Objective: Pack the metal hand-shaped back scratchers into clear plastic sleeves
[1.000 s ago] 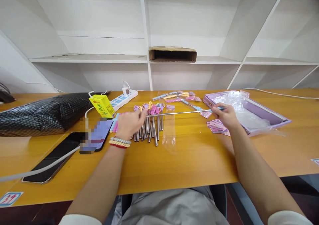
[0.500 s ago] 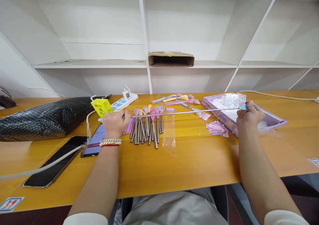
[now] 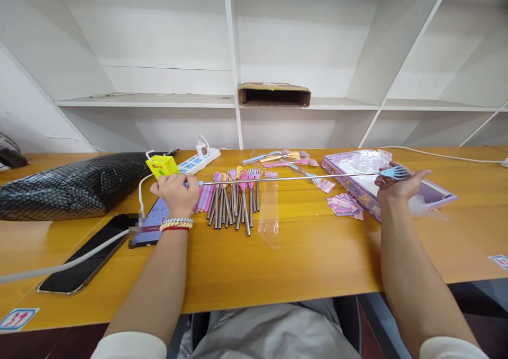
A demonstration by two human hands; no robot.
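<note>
A telescopic back scratcher (image 3: 293, 179), drawn out to a long thin metal rod, spans the space between my hands above the table. At its blue handle end, my left hand (image 3: 177, 195) is closed around the grip. The light blue claw head lies against the palm of my right hand (image 3: 400, 189), whose fingers and thumb are stretched out. Below the rod, several collapsed back scratchers (image 3: 234, 205) with pink, yellow, purple and blue heads lie in a row. A clear plastic sleeve (image 3: 270, 216) is beside them.
A purple display box (image 3: 349, 187) with clear plastic inside sits at the right, near pink cards (image 3: 345, 206). Bagged scratchers (image 3: 278, 159) lie at the back. To the left are phones (image 3: 87, 256), a yellow carton (image 3: 162, 165), a power strip (image 3: 198, 161) and a black wrapped parcel (image 3: 75, 184).
My right hand has loosened and turned palm up, so the claw head now shows. My left hand has shifted slightly left, and more of the blue handle shows beside it.
</note>
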